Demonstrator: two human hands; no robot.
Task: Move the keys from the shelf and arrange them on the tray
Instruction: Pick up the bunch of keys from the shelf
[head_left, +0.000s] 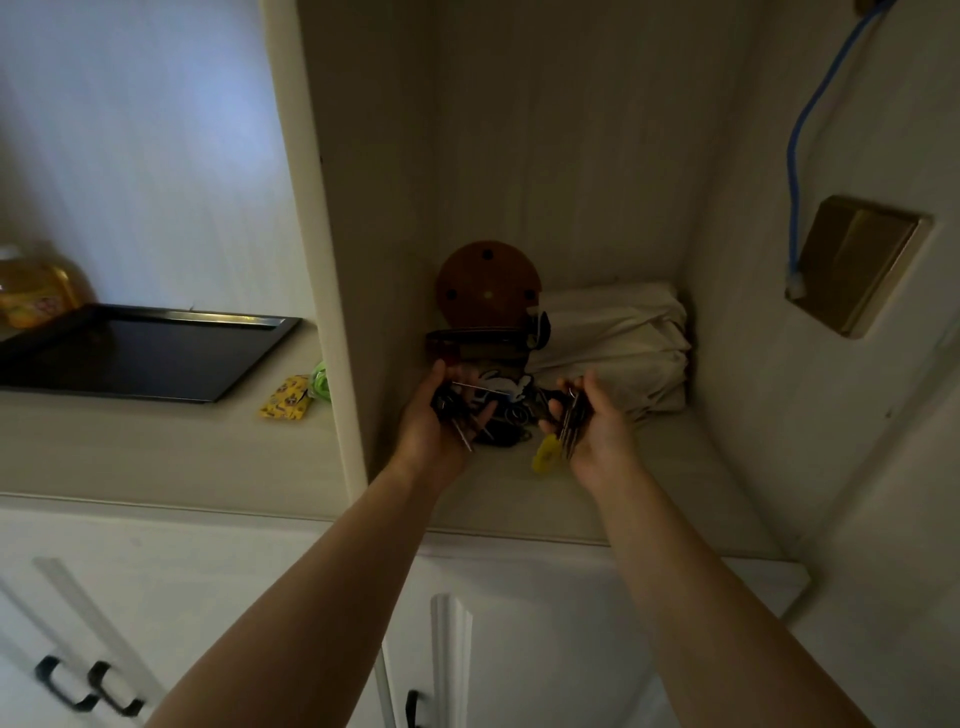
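Both my hands are inside a cream shelf niche (524, 499). My left hand (434, 423) is closed around a dark bunch of keys (458, 415), its blades sticking out toward me. My right hand (597, 421) holds a second bunch of keys (571, 423) with a yellow tag (545, 454) hanging below it. Between the hands more dark keys and rings (506, 431) lie on the shelf, under a white rabbit-shaped charm (504, 387). The black tray (135, 353) sits on the counter to the left, beyond the niche's side wall.
A round brown board (485, 286), a dark case (478, 345) and a folded cream cloth bag (618, 343) fill the back of the niche. A yellow packet (288, 397) and a bottle (34, 288) stand by the tray. A blue cable (795, 156) hangs at the right wall.
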